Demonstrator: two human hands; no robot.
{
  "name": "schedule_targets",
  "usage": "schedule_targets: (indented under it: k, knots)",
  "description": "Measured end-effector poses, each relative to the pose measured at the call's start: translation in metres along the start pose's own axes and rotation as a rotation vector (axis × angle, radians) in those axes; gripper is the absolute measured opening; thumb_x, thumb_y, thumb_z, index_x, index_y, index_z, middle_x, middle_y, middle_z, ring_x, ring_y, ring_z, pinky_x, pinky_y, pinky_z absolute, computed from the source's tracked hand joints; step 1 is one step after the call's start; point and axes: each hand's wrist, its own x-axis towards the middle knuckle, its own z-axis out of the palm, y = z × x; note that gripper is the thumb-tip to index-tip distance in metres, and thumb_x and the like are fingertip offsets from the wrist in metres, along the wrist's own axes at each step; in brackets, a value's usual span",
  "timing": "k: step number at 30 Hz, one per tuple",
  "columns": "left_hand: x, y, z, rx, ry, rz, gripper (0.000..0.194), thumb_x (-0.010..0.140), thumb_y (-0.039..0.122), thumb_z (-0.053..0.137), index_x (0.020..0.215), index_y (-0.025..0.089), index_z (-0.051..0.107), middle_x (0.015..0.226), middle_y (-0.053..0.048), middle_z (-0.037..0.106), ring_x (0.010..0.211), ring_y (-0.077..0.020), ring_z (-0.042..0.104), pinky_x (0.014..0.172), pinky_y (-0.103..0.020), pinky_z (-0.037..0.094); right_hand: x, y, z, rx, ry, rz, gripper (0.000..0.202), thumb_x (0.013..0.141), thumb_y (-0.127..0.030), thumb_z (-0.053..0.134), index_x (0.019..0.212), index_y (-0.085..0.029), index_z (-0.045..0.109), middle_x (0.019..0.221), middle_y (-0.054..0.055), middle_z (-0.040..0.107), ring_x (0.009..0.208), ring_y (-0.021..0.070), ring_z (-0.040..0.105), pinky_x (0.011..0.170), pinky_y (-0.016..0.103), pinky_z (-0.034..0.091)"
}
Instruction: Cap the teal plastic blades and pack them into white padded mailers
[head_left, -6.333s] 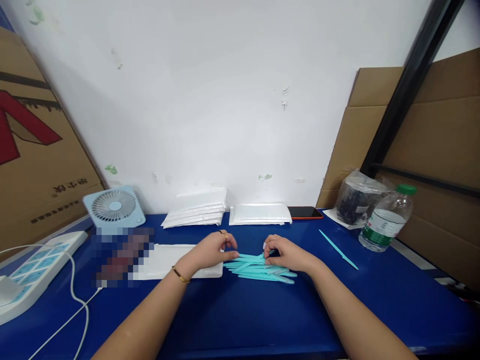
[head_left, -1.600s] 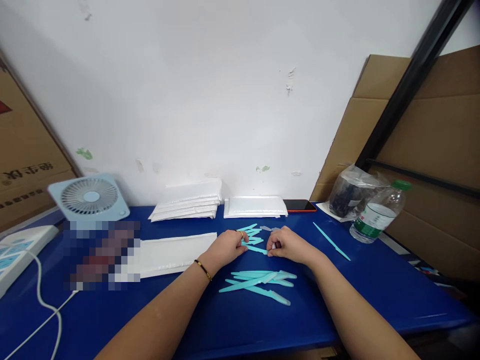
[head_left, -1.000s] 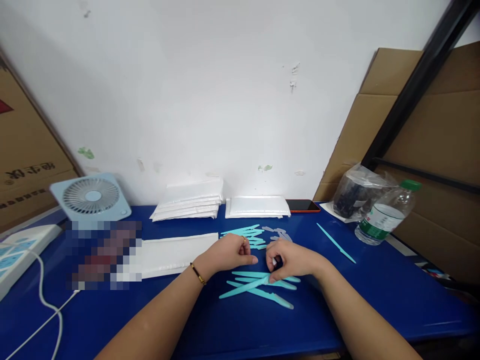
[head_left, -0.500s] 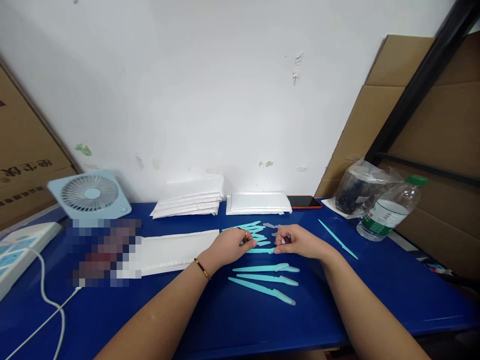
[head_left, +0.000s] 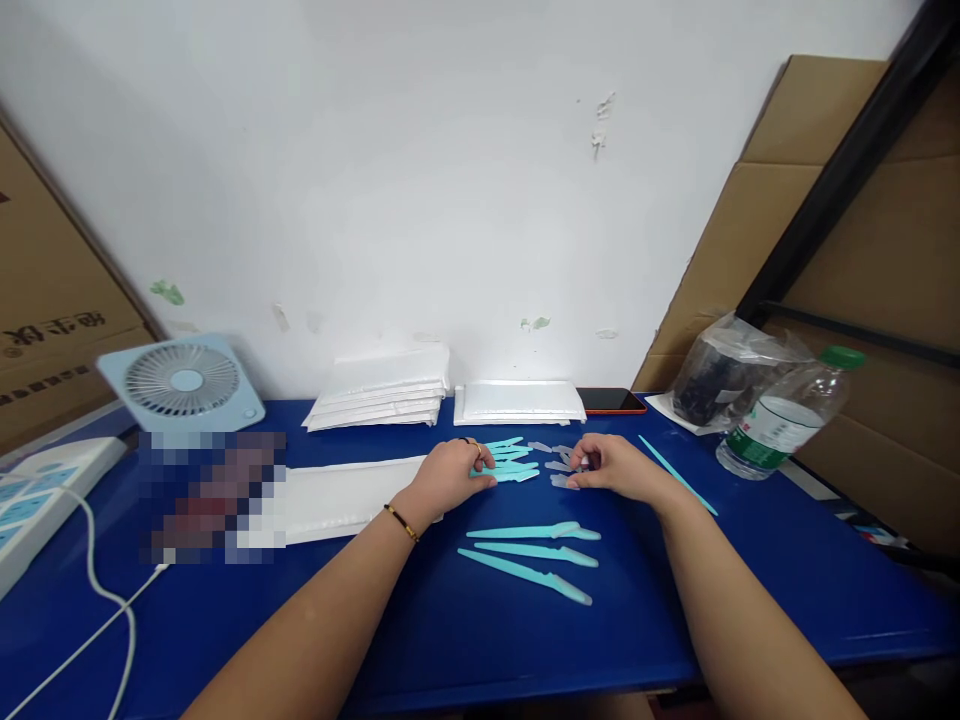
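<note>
My left hand (head_left: 454, 474) is closed at the handle end of the teal eyebrow razors (head_left: 510, 468) that lie bunched in the middle of the table. Its thumb and fingers pinch one of them, its blade end pointing right. My right hand (head_left: 616, 468) is at the small clear blade caps (head_left: 541, 447) just right of the bunch, thumb and forefinger closed on a clear cap (head_left: 562, 482). Nearer me, three razors (head_left: 534, 550) with clear caps over their blade ends lie fanned out. Another teal razor (head_left: 678, 474) lies alone beyond my right wrist.
White padded envelopes (head_left: 379, 395) are stacked by the wall, with more envelopes (head_left: 519, 402) and a phone (head_left: 613, 401) alongside. One envelope (head_left: 337, 498) lies left of my hand. A fan (head_left: 184, 385), power strip (head_left: 45, 500) and cable are at left; a water bottle (head_left: 787, 420) stands right.
The razor that spanned both hands has moved back and left with my left hand to the bunch. My right hand has shifted slightly right and back, to the clear caps.
</note>
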Motion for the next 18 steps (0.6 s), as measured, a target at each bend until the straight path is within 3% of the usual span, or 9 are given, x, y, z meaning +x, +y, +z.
schedule_targets:
  k: [2,6,9,12,18]
  knots:
    - [-0.004,0.006,-0.001,-0.037,-0.006,0.033,0.024,0.074,0.043,0.059,0.084,0.022,0.065,0.086,-0.001,0.062,0.077,-0.0145,0.057,0.065,-0.023,0.038,-0.005,-0.006,-0.004,0.028,-0.076,-0.067,0.035,0.061,-0.05,0.069,0.076,-0.018,0.065,0.071,0.0,0.056,0.064,0.0133,0.048,0.055,0.023,0.035]
    - [-0.012,0.022,0.002,-0.111,-0.17,0.129,0.033,0.068,0.053,0.061,0.081,0.022,0.066,0.076,0.0,0.064,0.07,-0.0134,0.057,0.056,-0.021,0.036,-0.009,-0.022,0.003,0.053,-0.355,-0.182,0.035,0.058,-0.048,0.073,0.075,-0.018,0.067,0.072,0.0,0.057,0.064,0.0128,0.05,0.055,0.022,0.036]
    - [-0.015,0.03,0.005,-0.147,-0.272,0.11,0.031,0.066,0.05,0.064,0.078,0.022,0.066,0.071,0.001,0.064,0.063,-0.0116,0.055,0.051,-0.021,0.033,-0.006,-0.028,0.013,0.038,-0.431,-0.187,0.033,0.059,-0.047,0.072,0.073,-0.017,0.066,0.069,-0.001,0.056,0.059,0.0107,0.047,0.052,0.021,0.034]
    - [-0.013,0.029,0.005,-0.141,-0.282,0.067,0.024,0.071,0.044,0.062,0.074,0.021,0.066,0.067,0.001,0.064,0.06,-0.0109,0.054,0.05,-0.021,0.031,-0.004,-0.025,0.016,0.067,-0.413,-0.17,0.032,0.063,-0.048,0.07,0.072,-0.017,0.065,0.066,-0.001,0.056,0.057,0.0101,0.046,0.052,0.021,0.033]
    - [-0.003,0.006,-0.001,0.013,-0.062,-0.034,0.018,0.072,0.038,0.061,0.073,0.02,0.064,0.073,-0.001,0.065,0.067,-0.014,0.056,0.055,-0.023,0.032,-0.003,-0.006,0.003,0.037,-0.129,0.0,0.032,0.064,-0.047,0.067,0.071,-0.017,0.062,0.066,0.0,0.058,0.059,0.0125,0.048,0.051,0.022,0.033]
